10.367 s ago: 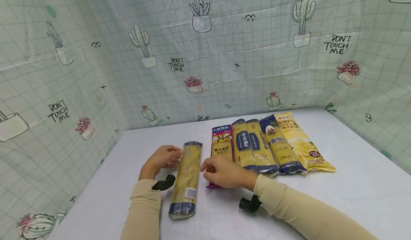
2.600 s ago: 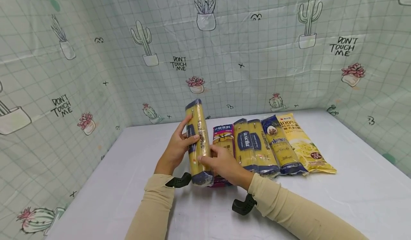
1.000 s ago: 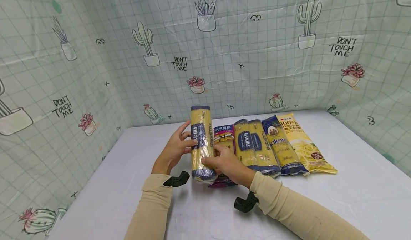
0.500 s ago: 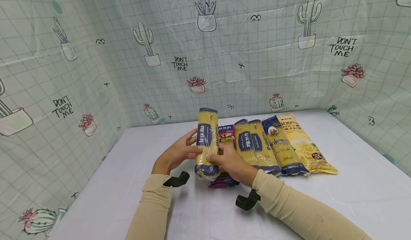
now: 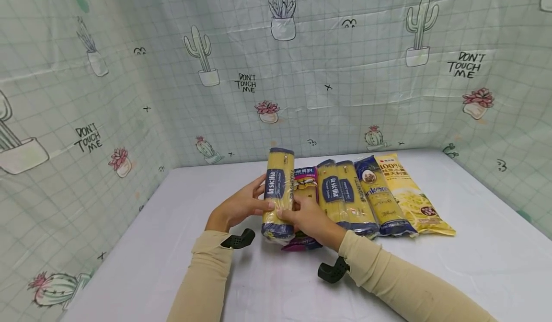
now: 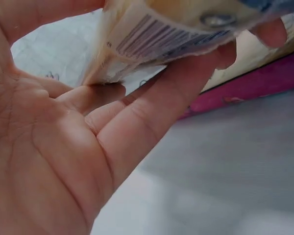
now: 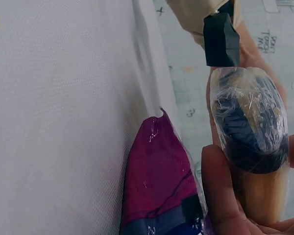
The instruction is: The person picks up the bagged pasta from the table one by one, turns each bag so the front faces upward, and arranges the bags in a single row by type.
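Spaghetti pack (image 5: 278,195), pinched between left hand (image 5: 238,208) and right hand (image 5: 307,216), hovers beside the purple packet (image 5: 305,183), seemingly to join the row.

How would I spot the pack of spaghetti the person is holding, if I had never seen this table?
Look at the white table in front of the cactus-print curtain, where a row of pasta packs lies side by side. At the row's left end, one yellow spaghetti pack with dark blue ends is gripped by the left hand and right hand. Unlike the rest, it is lifted and tilted, partly over the purple pack.
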A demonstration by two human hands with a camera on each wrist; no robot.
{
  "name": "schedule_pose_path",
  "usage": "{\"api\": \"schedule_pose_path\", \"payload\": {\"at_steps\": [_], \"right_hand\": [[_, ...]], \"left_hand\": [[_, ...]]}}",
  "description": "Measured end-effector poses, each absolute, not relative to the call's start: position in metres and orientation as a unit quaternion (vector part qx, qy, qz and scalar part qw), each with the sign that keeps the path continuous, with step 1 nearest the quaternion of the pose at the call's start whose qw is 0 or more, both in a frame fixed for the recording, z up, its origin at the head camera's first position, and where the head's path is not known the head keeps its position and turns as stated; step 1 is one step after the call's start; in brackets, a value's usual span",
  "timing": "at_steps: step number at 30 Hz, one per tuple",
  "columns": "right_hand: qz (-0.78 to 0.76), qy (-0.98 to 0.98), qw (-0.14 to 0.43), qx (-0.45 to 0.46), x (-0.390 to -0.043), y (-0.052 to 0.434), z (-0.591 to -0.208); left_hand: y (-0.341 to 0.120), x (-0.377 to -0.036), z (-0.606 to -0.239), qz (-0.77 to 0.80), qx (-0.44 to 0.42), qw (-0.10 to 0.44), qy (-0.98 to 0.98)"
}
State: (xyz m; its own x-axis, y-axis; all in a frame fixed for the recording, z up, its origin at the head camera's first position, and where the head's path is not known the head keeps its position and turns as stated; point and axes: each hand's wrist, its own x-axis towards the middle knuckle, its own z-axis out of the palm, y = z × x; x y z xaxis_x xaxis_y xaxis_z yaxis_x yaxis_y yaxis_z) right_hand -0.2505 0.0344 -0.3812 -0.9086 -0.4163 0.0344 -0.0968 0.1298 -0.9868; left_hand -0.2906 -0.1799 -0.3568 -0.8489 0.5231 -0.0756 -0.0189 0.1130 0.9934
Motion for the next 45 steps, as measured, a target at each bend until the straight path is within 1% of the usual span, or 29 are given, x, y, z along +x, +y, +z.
{"api": "schedule_pose_path", "payload": {"at_steps": [3, 5, 11, 16, 26, 37, 41, 45], "right_hand": [[-0.610, 0.768, 0.110, -0.164, -0.251, 0.033, -0.380], [-0.602, 0.776, 0.111, -0.157, -0.251, 0.032, -0.378], [-0.595, 0.780, 0.133, -0.140, -0.252, 0.031, -0.375], [-0.601, 0.771, 0.149, -0.148, -0.254, 0.032, -0.378], [-0.627, 0.750, 0.158, -0.140, -0.253, 0.031, -0.380], [-0.649, 0.727, 0.134, -0.181, -0.255, 0.037, -0.378], [-0.650, 0.726, 0.127, -0.183, -0.256, 0.039, -0.381], [-0.645, 0.732, 0.133, -0.175, -0.256, 0.038, -0.382]], "left_hand": [[-0.179, -0.293, -0.358, 0.648, 0.176, 0.207, 0.712], [-0.179, -0.294, -0.359, 0.652, 0.173, 0.207, 0.708], [-0.182, -0.297, -0.364, 0.663, 0.148, 0.212, 0.702], [-0.184, -0.298, -0.369, 0.669, 0.122, 0.217, 0.700], [-0.187, -0.298, -0.373, 0.674, 0.108, 0.190, 0.706], [-0.178, -0.300, -0.372, 0.701, 0.091, 0.163, 0.688], [-0.174, -0.301, -0.374, 0.690, 0.088, 0.157, 0.701], [-0.174, -0.300, -0.375, 0.675, 0.078, 0.159, 0.716]]}}
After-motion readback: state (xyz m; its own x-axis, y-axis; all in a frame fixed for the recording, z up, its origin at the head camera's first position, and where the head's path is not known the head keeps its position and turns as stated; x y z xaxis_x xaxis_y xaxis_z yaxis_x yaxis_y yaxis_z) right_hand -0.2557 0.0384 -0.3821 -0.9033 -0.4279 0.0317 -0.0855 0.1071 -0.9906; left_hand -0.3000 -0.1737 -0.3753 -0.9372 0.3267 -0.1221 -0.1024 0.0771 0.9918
